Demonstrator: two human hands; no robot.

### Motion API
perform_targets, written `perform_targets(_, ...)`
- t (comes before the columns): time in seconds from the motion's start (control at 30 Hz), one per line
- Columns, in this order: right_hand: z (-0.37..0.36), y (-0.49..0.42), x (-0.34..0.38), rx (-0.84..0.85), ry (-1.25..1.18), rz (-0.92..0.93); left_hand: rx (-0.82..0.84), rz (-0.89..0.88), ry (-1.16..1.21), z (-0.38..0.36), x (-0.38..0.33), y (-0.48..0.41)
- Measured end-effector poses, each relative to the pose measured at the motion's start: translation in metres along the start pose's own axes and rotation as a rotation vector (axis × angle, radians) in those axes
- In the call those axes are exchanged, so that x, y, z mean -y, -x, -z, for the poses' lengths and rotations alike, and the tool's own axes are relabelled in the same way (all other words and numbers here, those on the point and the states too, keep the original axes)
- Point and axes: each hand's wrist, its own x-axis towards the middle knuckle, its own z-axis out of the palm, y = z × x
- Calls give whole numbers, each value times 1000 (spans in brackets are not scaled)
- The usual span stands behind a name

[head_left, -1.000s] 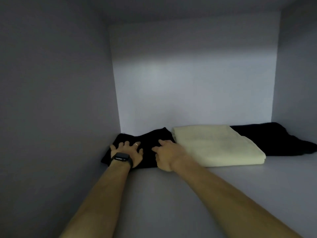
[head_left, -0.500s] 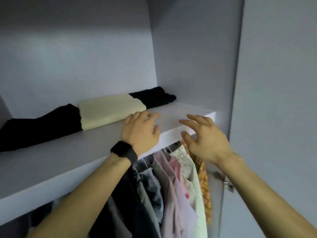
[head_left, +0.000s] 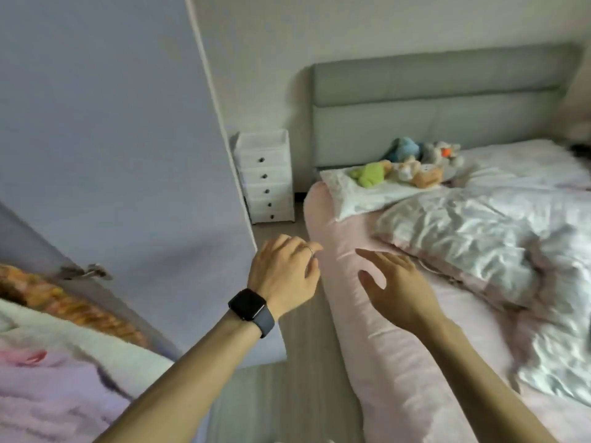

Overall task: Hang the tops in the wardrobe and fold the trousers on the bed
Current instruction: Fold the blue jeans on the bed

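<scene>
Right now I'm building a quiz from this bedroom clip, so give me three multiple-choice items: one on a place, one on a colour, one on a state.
1. Where does the white drawer unit stand?
A. between the wardrobe door and the headboard
B. on the bed
C. inside the wardrobe

2. What colour is the bed sheet?
A. dark blue
B. pale pink
C. black

3. What are the hands doing?
A. both grip trousers
B. one holds a hanger
C. both are empty

Answers:
1 A: it sits on the floor against the wall, between the two.
2 B: the mattress edge shows pink.
3 C: the left hand and the right hand are open, holding nothing.
</scene>
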Motion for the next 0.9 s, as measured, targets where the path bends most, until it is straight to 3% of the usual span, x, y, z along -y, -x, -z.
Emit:
perform_targets(0.17, 38, 99, -110, -82, 107, -455, 209, -335, 126, -83, -123, -58)
perform_targets(0.43, 81, 232, -152, -257, 225, -937, 412, -736, 205, -144, -274, -58)
perform_targets(0.67, 93, 276, -174, -397, 215, -1109, 388, -969, 140, -164, -345, -60)
perform_targets(0.9, 111, 266, -255, -421, 172, -1130, 424, -1006, 101, -206, -423, -103)
